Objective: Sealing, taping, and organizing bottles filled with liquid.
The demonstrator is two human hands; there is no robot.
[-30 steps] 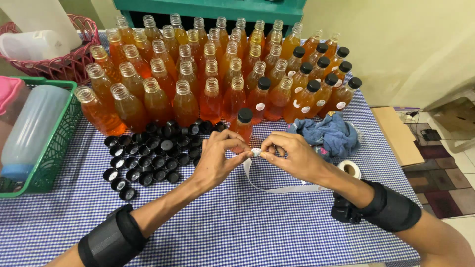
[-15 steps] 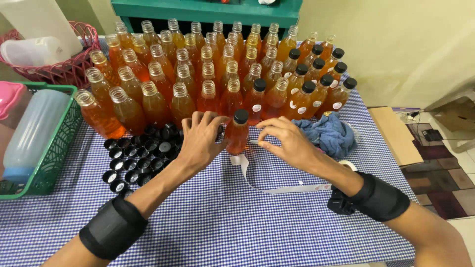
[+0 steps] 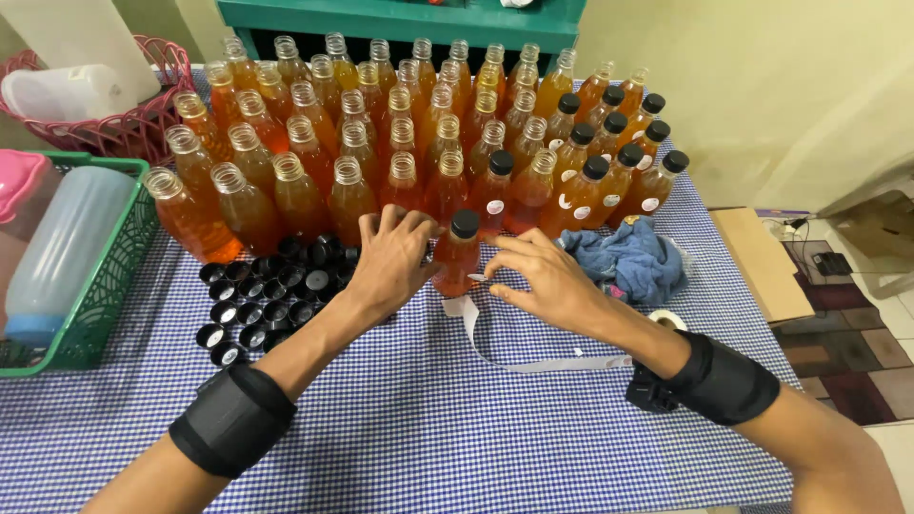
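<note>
A capped bottle (image 3: 461, 255) of orange liquid stands at the front of the group, on the blue checked tablecloth (image 3: 428, 428). My left hand (image 3: 395, 259) wraps around its left side. My right hand (image 3: 545, 281) reaches in from the right, thumb and forefinger pinching a small white sticker (image 3: 477, 278) against the bottle's front. A white backing strip (image 3: 533, 363) curls on the cloth below my right hand. Both wrists wear black bands.
Several uncapped orange bottles (image 3: 352, 143) fill the back, with capped ones (image 3: 609, 171) at the right. Loose black caps (image 3: 271, 295) lie at the left. A blue rag (image 3: 630, 257) and a sticker roll (image 3: 669, 319) sit at the right. A green basket (image 3: 114, 276) and a pink basket (image 3: 143, 124) stand at the left.
A second ago both hands pulled a sticker off the strip above the cloth. They then moved forward to the capped bottle; my left hand now grips it and my right presses at its front.
</note>
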